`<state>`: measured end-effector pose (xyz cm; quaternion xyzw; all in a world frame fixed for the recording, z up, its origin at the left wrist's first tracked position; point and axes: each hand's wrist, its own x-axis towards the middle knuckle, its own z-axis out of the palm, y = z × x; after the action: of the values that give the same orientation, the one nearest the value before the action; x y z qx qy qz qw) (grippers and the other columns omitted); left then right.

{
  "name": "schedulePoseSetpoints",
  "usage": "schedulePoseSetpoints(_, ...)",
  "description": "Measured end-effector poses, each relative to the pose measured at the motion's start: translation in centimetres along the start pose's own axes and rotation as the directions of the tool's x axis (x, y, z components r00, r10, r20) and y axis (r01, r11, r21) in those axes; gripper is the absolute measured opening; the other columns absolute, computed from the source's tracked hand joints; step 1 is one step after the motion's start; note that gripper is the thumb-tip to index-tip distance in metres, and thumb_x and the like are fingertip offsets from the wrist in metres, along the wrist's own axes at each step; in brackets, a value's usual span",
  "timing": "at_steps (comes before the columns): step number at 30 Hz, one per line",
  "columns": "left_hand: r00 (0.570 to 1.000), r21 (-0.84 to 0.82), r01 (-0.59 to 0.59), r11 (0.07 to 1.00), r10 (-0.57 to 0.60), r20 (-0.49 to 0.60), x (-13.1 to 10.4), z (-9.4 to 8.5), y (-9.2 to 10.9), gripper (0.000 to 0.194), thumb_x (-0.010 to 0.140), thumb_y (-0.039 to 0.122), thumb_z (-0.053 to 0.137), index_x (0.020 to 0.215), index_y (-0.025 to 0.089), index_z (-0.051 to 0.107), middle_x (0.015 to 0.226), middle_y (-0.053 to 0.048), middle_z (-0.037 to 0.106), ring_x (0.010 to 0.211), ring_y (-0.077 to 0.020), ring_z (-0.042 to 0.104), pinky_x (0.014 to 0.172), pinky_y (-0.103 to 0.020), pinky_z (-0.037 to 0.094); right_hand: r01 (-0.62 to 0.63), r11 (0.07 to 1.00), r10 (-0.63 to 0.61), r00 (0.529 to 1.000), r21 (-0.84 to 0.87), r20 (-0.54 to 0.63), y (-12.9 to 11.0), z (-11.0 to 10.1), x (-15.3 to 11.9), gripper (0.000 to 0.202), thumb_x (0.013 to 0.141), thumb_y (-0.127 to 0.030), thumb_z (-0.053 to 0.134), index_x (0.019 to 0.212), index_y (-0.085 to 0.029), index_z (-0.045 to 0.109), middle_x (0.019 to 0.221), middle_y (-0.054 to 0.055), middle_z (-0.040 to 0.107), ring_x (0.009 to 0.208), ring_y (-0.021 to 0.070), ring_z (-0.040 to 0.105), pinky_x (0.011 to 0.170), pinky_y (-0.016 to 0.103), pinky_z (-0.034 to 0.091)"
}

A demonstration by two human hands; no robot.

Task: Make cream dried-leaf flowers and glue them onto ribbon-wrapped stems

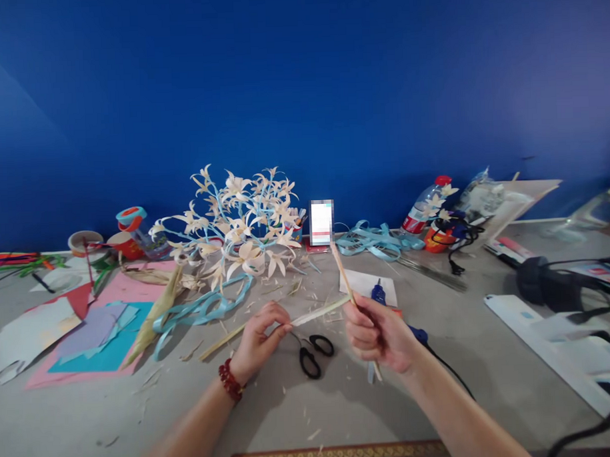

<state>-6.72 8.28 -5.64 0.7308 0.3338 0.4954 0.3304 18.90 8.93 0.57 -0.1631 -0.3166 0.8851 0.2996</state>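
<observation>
Straw strip (318, 313), pale and flat, spans between the hands above the scissors (312, 353), left hand (261, 340) pinching its near end, right hand (376, 332) fisted round a stick (348, 287); best kept taut while wrapping.

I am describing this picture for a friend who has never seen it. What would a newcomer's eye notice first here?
First, the big spray of pale paper-like flowers on light blue stems, at the back of the grey table against the deep blue wall. Next, the two hands in front: the left hand pinches a pale strip, and the right hand grips a thin wooden stick. Black scissors lie between them.
</observation>
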Motion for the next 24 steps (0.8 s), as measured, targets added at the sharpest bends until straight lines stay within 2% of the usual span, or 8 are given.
schedulePoseSetpoints(2, 0.997, -0.064, 0.065, 0.996, -0.067, -0.031, -0.1, 0.0, -0.2, 0.013, 0.088, 0.027, 0.062, 0.079, 0.018, 0.065, 0.081, -0.006, 0.064, 0.081, -0.0197, 0.059, 0.077, -0.034, 0.046, 0.154, 0.986, -0.163, 0.975, -0.070, -0.152, -0.8, -0.5, 0.0, 0.043, 0.086, -0.048, 0.059, 0.061, -0.020, 0.038, 0.045, -0.012, 0.019, 0.038, 0.0042, 0.005, 0.032, 0.014, 0.009)
schedulePoseSetpoints(5, 0.989, -0.151, 0.117, 0.982, -0.129, -0.070, -0.1, 0.1, -0.4, 0.017, 0.087, 0.030, 0.063, 0.076, 0.017, 0.065, 0.080, -0.004, 0.060, 0.080, -0.0183, 0.057, 0.077, -0.032, 0.044, 0.264, 0.873, -0.428, 0.817, -0.410, -0.387, -1.6, -1.7, 0.6, 0.024, 0.085, -0.043, 0.059, 0.086, -0.020, 0.055, 0.051, -0.009, 0.033, 0.039, 0.0053, 0.020, 0.035, 0.016, 0.022)
schedulePoseSetpoints(9, 0.981, -0.210, 0.156, 0.965, -0.176, -0.081, -0.2, 0.5, -0.2, 0.016, 0.087, 0.029, 0.063, 0.077, 0.017, 0.064, 0.080, -0.003, 0.056, 0.078, -0.0165, 0.053, 0.074, -0.029, 0.042, -0.020, 0.671, -0.515, 0.707, -0.742, -0.485, -1.1, -4.3, 2.1, 0.041, 0.085, -0.038, 0.051, 0.121, -0.018, 0.050, 0.075, 0.002, 0.063, 0.053, 0.0130, 0.053, 0.051, 0.026, 0.048)
schedulePoseSetpoints(14, 0.951, -0.346, 0.253, 0.904, -0.298, -0.082, -0.6, 0.9, -0.1, 0.013, 0.084, 0.030, 0.067, 0.079, 0.018, 0.066, 0.079, -0.001, 0.055, 0.076, -0.0150, 0.050, 0.073, -0.026, 0.040, -0.237, 0.453, -0.603, 0.629, -0.860, -0.491, -0.4, -6.2, 3.1, 0.056, 0.086, -0.026, 0.048, 0.140, -0.017, 0.037, 0.116, 0.015, 0.065, 0.089, 0.0248, 0.064, 0.083, 0.044, 0.051)
schedulePoseSetpoints(17, 0.949, -0.358, 0.271, 0.894, -0.310, -0.056, -0.8, 1.0, -0.1, 0.013, 0.084, 0.030, 0.067, 0.081, 0.018, 0.067, 0.079, -0.001, 0.055, 0.075, -0.0144, 0.050, 0.072, -0.026, 0.040, -0.316, 0.275, -0.664, 0.621, -0.908, -0.417, -0.1, -5.3, 2.1, 0.053, 0.085, -0.024, 0.053, 0.138, -0.017, 0.045, 0.139, 0.016, 0.050, 0.120, 0.0318, 0.050, 0.105, 0.049, 0.034)
schedulePoseSetpoints(19, 0.947, -0.369, 0.289, 0.883, -0.319, -0.023, -0.9, 1.2, 0.1, 0.013, 0.083, 0.030, 0.068, 0.080, 0.018, 0.067, 0.077, -0.001, 0.056, 0.072, -0.0138, 0.050, 0.069, -0.025, 0.039, -0.426, -0.004, -0.668, 0.674, -0.905, -0.314, 0.2, -4.3, 1.5, 0.045, 0.089, -0.023, 0.049, 0.134, -0.019, 0.051, 0.147, 0.012, 0.042, 0.128, 0.0316, 0.041, 0.108, 0.046, 0.030)
schedulePoseSetpoints(22, 0.945, -0.382, 0.312, 0.870, -0.325, 0.030, -0.9, 1.6, 0.5, 0.016, 0.081, 0.031, 0.070, 0.077, 0.017, 0.066, 0.074, -0.001, 0.056, 0.069, -0.0134, 0.049, 0.065, -0.024, 0.038, -0.527, -0.461, -0.558, 0.798, -0.714, -0.228, 0.8, -3.3, 1.4, 0.035, 0.094, -0.022, 0.042, 0.123, -0.022, 0.060, 0.141, 0.011, 0.047, 0.119, 0.0290, 0.048, 0.099, 0.041, 0.039)
schedulePoseSetpoints(24, 0.941, -0.391, 0.325, 0.861, -0.334, 0.048, -0.9, 1.8, 0.8, 0.018, 0.080, 0.033, 0.071, 0.075, 0.016, 0.066, 0.074, -0.001, 0.056, 0.068, -0.0135, 0.049, 0.064, -0.024, 0.038, -0.537, -0.543, -0.508, 0.822, -0.646, -0.257, 1.1, -3.2, 2.0, 0.030, 0.094, -0.022, 0.042, 0.110, -0.022, 0.067, 0.127, 0.012, 0.057, 0.108, 0.0282, 0.055, 0.089, 0.038, 0.045)
